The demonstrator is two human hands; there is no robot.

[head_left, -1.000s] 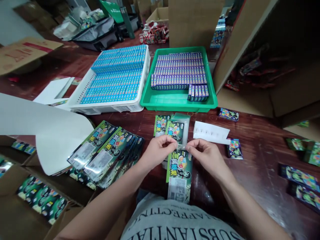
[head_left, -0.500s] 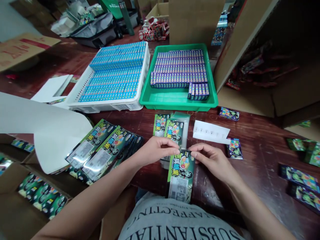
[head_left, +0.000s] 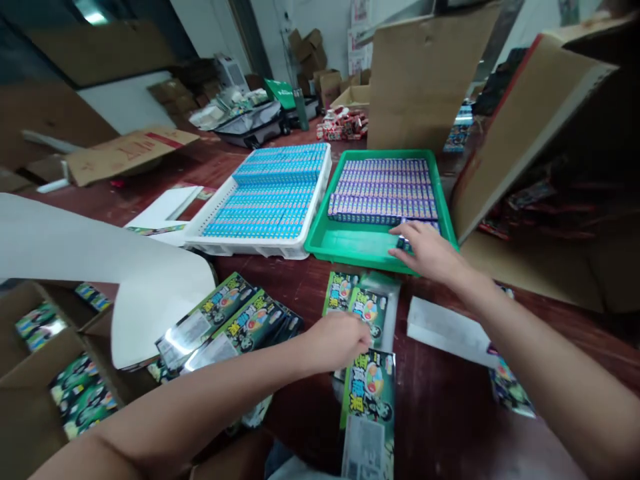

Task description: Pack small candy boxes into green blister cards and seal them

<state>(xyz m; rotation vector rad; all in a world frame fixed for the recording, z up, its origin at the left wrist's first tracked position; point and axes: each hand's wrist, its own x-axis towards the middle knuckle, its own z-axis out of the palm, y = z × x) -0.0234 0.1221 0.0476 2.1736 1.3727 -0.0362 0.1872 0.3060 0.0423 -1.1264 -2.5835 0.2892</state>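
Note:
My left hand (head_left: pixel 345 341) is curled closed at the top edge of a black-and-green candy packet (head_left: pixel 367 400). Its fingertips are hidden, so I cannot make out what they hold. Another candy packet (head_left: pixel 369 308) lies just beyond, partly over a clear plastic sleeve (head_left: pixel 393 303). My right hand (head_left: pixel 425 250) reaches over the near right corner of the green tray (head_left: pixel 345 247). Its thumb and fingers are apart around small purple boxes (head_left: pixel 405 244), most of that short row being hidden by the hand. More purple boxes (head_left: pixel 383 193) fill the tray's far part in rows.
A white tray (head_left: pixel 295 251) of blue boxes (head_left: pixel 260 210) stands left of the green one. Several candy packets (head_left: pixel 250 320) are stacked at left beside a curved white sheet (head_left: pixel 160 313). A folded white paper (head_left: pixel 445 330) lies under my right forearm. An open carton (head_left: pixel 520 133) rises at right.
My right hand has left the packet's top edge and moved forward to the green tray's purple boxes. My left hand stays by the packet, now more curled. The view has tilted up.

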